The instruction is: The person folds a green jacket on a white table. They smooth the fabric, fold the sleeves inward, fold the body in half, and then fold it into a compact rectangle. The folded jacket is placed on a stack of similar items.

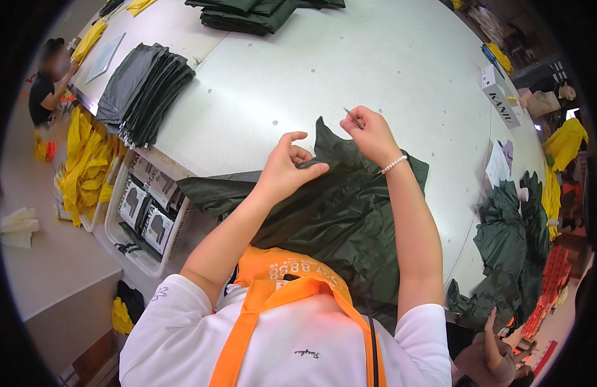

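Observation:
A dark green garment (337, 200) of thin, slightly shiny cloth lies crumpled on the table edge in front of me and hangs down over my lap. My left hand (290, 169) pinches a fold of it between the thumb and curled fingers, the index finger raised. Just to the right, above a pointed corner of the cloth, my right hand (371, 137) grips a small thin metal tool (353, 117). Only its narrow tip sticks out past the fingers, so its exact kind cannot be made out.
Folded dark green garments (144, 90) are piled at the left, with another stack (247, 16) at the far edge. A white basket (162, 248) of packaged items stands below left, near yellow garments (86, 168). At right are a white box (499, 97) and more green cloth (505, 251). Other people work nearby.

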`<action>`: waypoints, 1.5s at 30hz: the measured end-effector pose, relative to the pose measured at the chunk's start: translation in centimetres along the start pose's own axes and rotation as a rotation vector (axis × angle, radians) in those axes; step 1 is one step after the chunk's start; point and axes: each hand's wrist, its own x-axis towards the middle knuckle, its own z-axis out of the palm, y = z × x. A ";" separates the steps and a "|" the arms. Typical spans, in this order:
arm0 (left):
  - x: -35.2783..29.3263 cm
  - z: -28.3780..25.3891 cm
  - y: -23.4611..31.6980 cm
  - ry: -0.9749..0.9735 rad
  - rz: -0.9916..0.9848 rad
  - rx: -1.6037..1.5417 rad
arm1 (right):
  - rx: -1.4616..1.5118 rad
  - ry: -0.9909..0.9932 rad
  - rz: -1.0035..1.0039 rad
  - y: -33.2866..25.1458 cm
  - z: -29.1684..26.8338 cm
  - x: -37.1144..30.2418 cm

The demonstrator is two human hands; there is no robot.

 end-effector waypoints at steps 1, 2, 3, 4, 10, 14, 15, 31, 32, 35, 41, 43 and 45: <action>0.3 -0.1 0.1 0.005 -0.119 -0.042 | 0.056 0.047 -0.004 0.3 0.1 -0.3; 0.5 -0.2 0.3 -0.018 -0.250 -0.231 | 0.074 0.021 -0.014 0.5 0.3 -0.7; 0.6 -0.3 0.2 -0.025 -0.238 -0.293 | 0.093 0.000 -0.028 0.7 0.4 -1.3; 0.7 -0.4 0.0 -0.031 -0.226 -0.355 | 0.111 -0.020 -0.042 0.9 0.5 -1.8; 0.6 -0.3 0.1 -0.064 -0.138 -0.301 | 0.098 -0.111 0.045 -0.8 1.3 -1.7; 0.9 -0.4 -0.6 -0.103 -0.124 -0.255 | 0.173 0.122 -0.166 2.4 1.4 -0.2; 0.9 -0.7 -0.9 -0.102 -0.130 -0.230 | 0.305 0.157 -0.124 1.1 0.9 -0.2; 1.6 -1.6 0.6 0.037 -0.152 -0.444 | 0.123 0.191 -0.256 1.5 5.8 -6.1; 1.5 -1.7 0.8 0.035 -0.145 -0.443 | 0.122 0.200 -0.272 1.5 5.9 -6.2; 1.4 -1.7 1.3 0.027 -0.127 -0.425 | 0.085 0.256 -0.334 1.0 6.5 -6.2; 1.3 -1.9 1.7 0.024 -0.107 -0.408 | -0.129 0.347 -0.502 -0.1 6.1 -6.0; 1.1 -2.0 2.1 0.020 -0.107 -0.415 | -0.190 0.370 -0.563 -0.1 5.8 -5.8; 1.2 -2.1 2.0 0.017 -0.101 -0.421 | -0.250 0.381 -0.601 -0.2 5.6 -5.6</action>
